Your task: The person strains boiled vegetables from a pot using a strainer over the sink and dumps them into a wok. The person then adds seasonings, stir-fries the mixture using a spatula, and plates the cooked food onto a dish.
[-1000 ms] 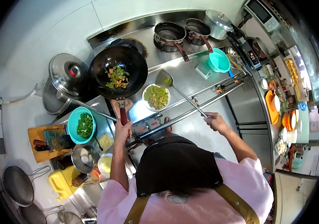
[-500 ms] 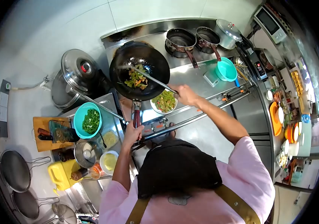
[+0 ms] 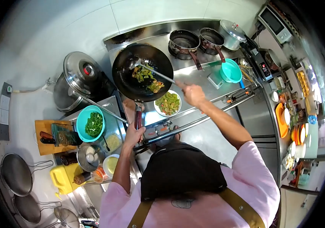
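Observation:
My left hand [image 3: 134, 134] is closed around the dark red handle of a black wok [image 3: 126, 78], tilted at the stove's left side. Inside the wok lie green peppers with pieces of meat [image 3: 144, 74], split into two heaps. My right hand [image 3: 193, 94] grips the long metal handle of a spatula [image 3: 156, 72], whose blade is inside the wok, behind the food. Just right of the wok, a white bowl [image 3: 167, 103] full of green peppers stands on the steel counter, below my right hand.
Two dark saucepans [image 3: 184, 42] and a pressure cooker [image 3: 232, 35] stand at the back. A turquoise basin [image 3: 230, 70] is on the right. At left are a large lidded pot [image 3: 80, 72], a turquoise bowl of chopped greens [image 3: 90, 124], a wooden board [image 3: 42, 125] and a yellow jug [image 3: 61, 180].
From the bowl side, my right hand has brought the spatula into the wok. Since the middle frame, part of the food has shifted right and toward me. My left hand still holds the handle.

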A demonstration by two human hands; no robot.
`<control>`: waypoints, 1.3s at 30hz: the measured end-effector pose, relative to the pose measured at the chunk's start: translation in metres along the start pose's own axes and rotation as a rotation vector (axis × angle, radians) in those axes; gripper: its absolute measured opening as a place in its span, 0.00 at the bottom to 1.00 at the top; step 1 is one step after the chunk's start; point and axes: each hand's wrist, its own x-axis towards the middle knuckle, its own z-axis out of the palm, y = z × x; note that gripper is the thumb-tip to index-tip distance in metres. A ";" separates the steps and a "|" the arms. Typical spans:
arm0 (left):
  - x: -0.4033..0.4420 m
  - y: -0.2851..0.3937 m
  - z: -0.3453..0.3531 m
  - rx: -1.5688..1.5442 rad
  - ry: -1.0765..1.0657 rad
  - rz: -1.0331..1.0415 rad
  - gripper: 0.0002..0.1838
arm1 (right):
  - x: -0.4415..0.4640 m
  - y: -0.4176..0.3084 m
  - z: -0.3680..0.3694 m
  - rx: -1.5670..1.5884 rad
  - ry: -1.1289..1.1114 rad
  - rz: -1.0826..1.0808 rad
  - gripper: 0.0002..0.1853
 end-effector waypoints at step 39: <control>0.003 -0.027 -0.031 0.502 0.093 0.035 0.16 | -0.109 0.045 -0.019 0.138 -0.089 -0.079 0.30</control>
